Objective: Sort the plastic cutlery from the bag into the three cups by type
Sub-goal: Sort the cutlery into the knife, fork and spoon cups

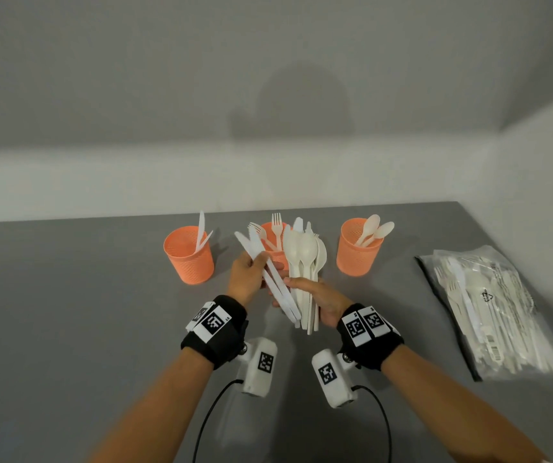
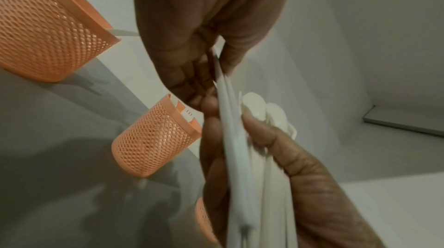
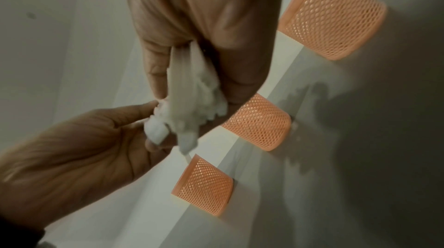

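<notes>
1. The bag (image 1: 495, 312) lies on the table (image 1: 67, 312), far right of both hands.
2. Left cup (image 1: 189, 255) holds knives; it sits nearest the left hand (image 1: 248, 279).
3. Left hand pinches two knives (image 1: 268, 275), pointing up-left; right hand (image 1: 318, 302) grips the bunch (image 1: 305, 262).

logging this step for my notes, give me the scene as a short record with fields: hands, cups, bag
left hand: left hand pinches two knives, pulling them from the bunch
right hand: right hand holds a bunch of cutlery, mostly spoons showing
left cup: left cup holds knives
middle cup: middle cup holds forks, partly hidden by the hands
right cup: right cup holds spoons
bag: bag lies on the table at right, cutlery still inside
</notes>
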